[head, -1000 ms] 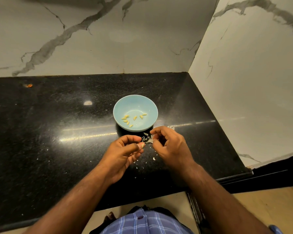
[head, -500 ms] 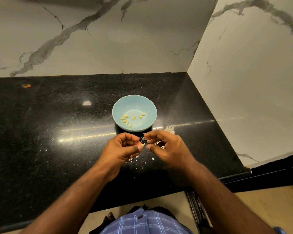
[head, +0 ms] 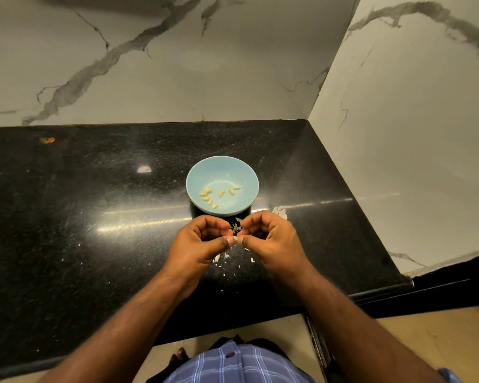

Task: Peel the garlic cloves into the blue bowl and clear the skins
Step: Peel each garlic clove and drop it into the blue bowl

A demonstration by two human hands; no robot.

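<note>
Closer now, both hands point(head: 237, 239) almost hide the garlic clove point(head: 235, 238).

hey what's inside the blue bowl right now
The blue bowl holds about seven small peeled garlic cloves, loose across its bottom toward the near side. No skins show inside. Nothing covers its interior; the hands work just in front of it.

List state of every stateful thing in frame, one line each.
blue bowl: upright on countertop, holds several peeled cloves.
peeled cloves: loose in bowl bottom.
garlic clove: pinched between both thumbs, near the bowl.
left hand: grip curled on clove.
right hand: grip curled on clove.
skins: scattered on countertop under the hands.
</note>
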